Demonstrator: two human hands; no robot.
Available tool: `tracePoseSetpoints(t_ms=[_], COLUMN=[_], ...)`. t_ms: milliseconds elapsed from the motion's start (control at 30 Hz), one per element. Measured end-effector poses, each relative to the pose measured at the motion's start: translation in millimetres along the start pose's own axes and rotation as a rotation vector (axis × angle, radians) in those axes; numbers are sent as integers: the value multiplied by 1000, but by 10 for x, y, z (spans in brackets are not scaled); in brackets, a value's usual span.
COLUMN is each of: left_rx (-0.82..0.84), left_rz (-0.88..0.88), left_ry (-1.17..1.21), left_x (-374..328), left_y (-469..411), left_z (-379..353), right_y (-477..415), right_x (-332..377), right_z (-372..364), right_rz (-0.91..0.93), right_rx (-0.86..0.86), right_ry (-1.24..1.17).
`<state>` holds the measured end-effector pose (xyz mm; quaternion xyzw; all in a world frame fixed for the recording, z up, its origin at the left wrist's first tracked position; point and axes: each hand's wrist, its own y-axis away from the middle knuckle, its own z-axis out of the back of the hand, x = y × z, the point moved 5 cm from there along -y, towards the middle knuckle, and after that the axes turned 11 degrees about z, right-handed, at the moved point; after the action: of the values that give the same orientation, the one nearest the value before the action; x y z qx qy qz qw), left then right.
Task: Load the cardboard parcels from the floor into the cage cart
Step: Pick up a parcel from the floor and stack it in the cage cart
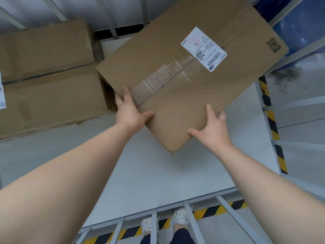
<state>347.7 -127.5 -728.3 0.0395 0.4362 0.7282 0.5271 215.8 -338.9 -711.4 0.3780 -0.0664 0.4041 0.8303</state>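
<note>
Head view, left: two parcels (47, 76) lie touching in the cage cart (140, 173).
Left hand (130, 111): clasps the held parcel's left edge.
Held parcel (175, 88): over the cart deck, long axis near-left to far-right, a corner pointing at the person.
Right hand (212, 127): clasps the near-right edge.

Cart floor (158, 173) free in front; parcels (52, 99) occupy left side.

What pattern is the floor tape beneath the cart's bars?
The floor tape shows yellow-and-black diagonal stripes, clearest in the head view.
</note>
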Motion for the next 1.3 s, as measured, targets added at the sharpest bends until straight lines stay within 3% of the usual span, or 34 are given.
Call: tracePoseSetpoints(t_ms=[133, 433, 600, 700, 800, 1000, 1300], left_rx=[-7, -132, -114, -176, -47, 85, -17], left_rz=[-15, -12, 49, 31, -2, 127, 218], left_ry=[5, -39, -80, -360, -522, -476, -492], left_x=[-4, -50, -54, -202, -462, -801, -978], left_y=[-23, -516, -205, 23, 241, 443, 397], left_z=[-88, 493, 189, -107, -491, -905, -1172], right_y=[-118, -163, -241, -399, -552, -970, -1784], right_x=[-59, 181, 86, -40, -134, -383, -727], right_z=[102, -136, 228, 509, 709, 1171, 1991], right_rz=[55, 146, 267, 233, 204, 187, 109], right_rx=[31, 102, 67, 24, 15, 67, 130], right_ry=[50, 190, 320, 321, 333, 316, 411])
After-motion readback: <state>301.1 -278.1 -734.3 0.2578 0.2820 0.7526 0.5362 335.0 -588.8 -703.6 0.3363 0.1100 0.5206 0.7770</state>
